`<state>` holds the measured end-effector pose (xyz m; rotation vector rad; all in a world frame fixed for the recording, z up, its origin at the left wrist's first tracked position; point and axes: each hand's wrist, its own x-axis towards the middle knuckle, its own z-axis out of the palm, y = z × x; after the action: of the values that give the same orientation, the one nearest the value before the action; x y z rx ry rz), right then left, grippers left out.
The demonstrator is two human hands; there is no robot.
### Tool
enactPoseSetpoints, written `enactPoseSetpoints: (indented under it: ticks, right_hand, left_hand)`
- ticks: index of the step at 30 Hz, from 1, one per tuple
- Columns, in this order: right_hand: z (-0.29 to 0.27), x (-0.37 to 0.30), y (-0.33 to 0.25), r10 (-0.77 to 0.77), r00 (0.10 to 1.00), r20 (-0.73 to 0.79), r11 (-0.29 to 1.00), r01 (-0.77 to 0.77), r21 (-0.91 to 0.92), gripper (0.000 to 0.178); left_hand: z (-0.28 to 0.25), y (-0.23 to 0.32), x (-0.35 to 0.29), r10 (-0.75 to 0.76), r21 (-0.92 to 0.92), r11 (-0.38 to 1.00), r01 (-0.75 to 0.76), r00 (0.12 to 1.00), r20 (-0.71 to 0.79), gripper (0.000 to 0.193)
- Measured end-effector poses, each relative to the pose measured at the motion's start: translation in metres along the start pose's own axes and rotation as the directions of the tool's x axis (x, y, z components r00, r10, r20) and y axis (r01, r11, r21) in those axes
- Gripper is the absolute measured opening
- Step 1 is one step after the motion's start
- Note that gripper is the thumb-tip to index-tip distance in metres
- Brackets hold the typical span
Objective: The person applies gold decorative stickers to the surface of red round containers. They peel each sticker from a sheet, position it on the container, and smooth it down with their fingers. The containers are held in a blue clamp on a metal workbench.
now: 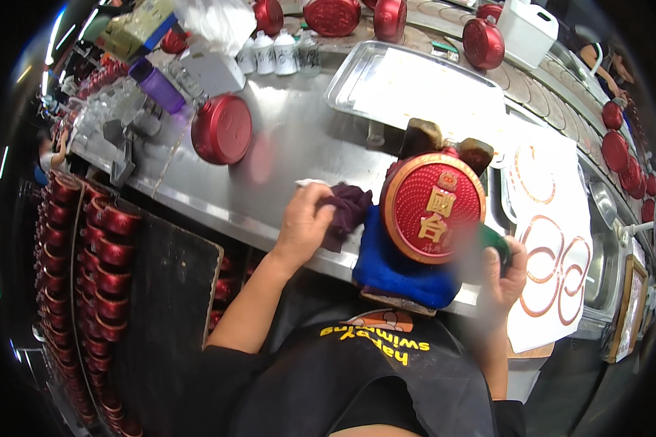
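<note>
A red disc-shaped bottle with a gold rim and raised gold lettering stands face toward me on a blue cloth-covered rest. Two dark brown padded blocks press behind its upper edge. My left hand is closed on a dark purple cloth, just left of the bottle; something small and white shows above its fingers. At the bottle's lower right edge, my right hand grips a dark green flat piece, its exact kind blurred.
Another red bottle stands on the steel table at left. A metal tray with white sheets lies behind. Gold-ringed sheets cover the right side. Red bottles ride a curved conveyor; racks of red pieces hang at left.
</note>
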<state>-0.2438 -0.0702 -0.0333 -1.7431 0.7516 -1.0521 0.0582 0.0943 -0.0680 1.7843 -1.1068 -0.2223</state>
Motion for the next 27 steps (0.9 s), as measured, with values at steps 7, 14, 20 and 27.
enactPoseSetpoints:
  ticks: [7,14,20,27]
  right_hand:
    - [0.01,0.004,0.0,-0.003,1.0,-0.003,0.998,0.003,-0.06,0.028]
    - [0.008,0.007,-0.001,0.029,0.999,0.029,0.992,-0.025,-0.126,0.03]
    - [0.009,0.01,0.0,-0.052,0.999,0.004,0.978,0.052,-0.202,0.031]
    - [0.012,0.003,0.001,0.077,0.997,0.001,0.986,-0.076,0.151,0.025]
  left_hand:
    - [0.034,0.066,0.079,0.113,-0.45,0.885,-0.123,0.992,-0.049,0.016]
    - [0.033,0.071,0.073,0.343,-0.173,0.921,-0.349,0.937,-0.067,0.019]
    - [0.029,0.061,0.003,0.457,0.048,0.889,-0.455,0.877,-0.149,0.028]
    - [0.053,0.085,-0.053,0.609,0.307,0.763,-0.569,0.792,-0.044,0.037]
